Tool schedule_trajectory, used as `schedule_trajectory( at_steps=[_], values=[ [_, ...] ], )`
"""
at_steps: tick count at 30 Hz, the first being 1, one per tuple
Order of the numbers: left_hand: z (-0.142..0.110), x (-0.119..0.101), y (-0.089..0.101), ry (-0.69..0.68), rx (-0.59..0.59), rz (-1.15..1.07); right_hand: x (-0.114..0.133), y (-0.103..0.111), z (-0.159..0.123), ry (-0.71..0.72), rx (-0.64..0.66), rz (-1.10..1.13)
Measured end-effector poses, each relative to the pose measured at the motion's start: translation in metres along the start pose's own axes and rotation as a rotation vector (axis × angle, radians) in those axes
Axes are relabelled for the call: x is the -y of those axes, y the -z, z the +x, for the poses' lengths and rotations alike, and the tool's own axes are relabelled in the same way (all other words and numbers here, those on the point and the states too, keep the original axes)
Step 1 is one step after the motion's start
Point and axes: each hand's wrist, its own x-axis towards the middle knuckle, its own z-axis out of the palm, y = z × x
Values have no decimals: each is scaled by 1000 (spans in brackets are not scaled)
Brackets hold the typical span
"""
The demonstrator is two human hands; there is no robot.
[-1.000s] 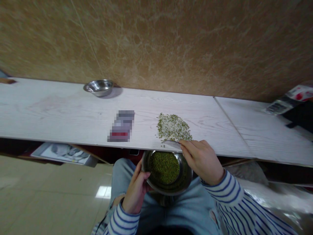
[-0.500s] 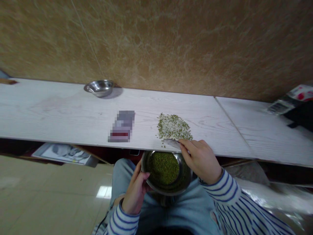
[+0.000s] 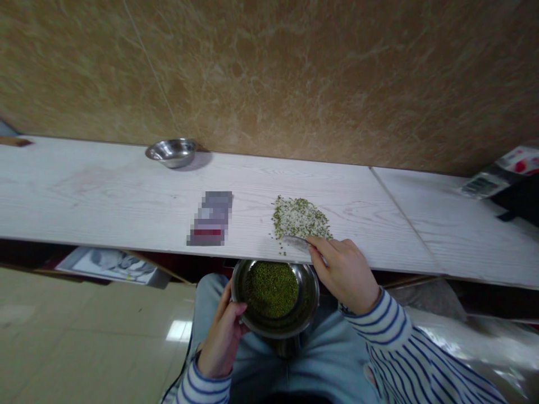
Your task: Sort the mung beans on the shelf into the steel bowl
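Observation:
My left hand (image 3: 219,338) grips the rim of a steel bowl (image 3: 306,303) full of green mung beans (image 3: 272,289), held over my lap just below the table's near edge. My right hand (image 3: 343,273) pinches a thin flat scraper (image 3: 296,243) whose blade rests on the white table (image 3: 105,196) at the near side of a heap of mixed green beans and white rice (image 3: 298,217). Both sleeves are striped blue and white.
An empty steel bowl (image 3: 172,151) stands at the back of the table by the brown marbled wall. A small blurred packet (image 3: 210,217) lies left of the heap. A printed bag (image 3: 497,171) and dark things sit far right. A shelf below holds papers (image 3: 109,264).
My left hand has shifted the bowl of beans a little to the left under the table edge. The right hand with the scraper has barely moved.

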Motion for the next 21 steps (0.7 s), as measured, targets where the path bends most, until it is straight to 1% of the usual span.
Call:
schedule_trajectory(
  at_steps=[5, 9, 14, 21],
  values=[
    [0, -2, 6, -14, -24, -2, 2, -1, 0, 9, -14, 18],
    [2, -5, 7, -41, -13, -15, 2, -2, 0, 4, -8, 5],
    [3, -6, 6, -27, -25, -17, 6, -4, 4, 16, 13, -7],
    [5, -4, 5, -11, -17, -26, 3, -6, 12, -51, -6, -68]
  ],
)
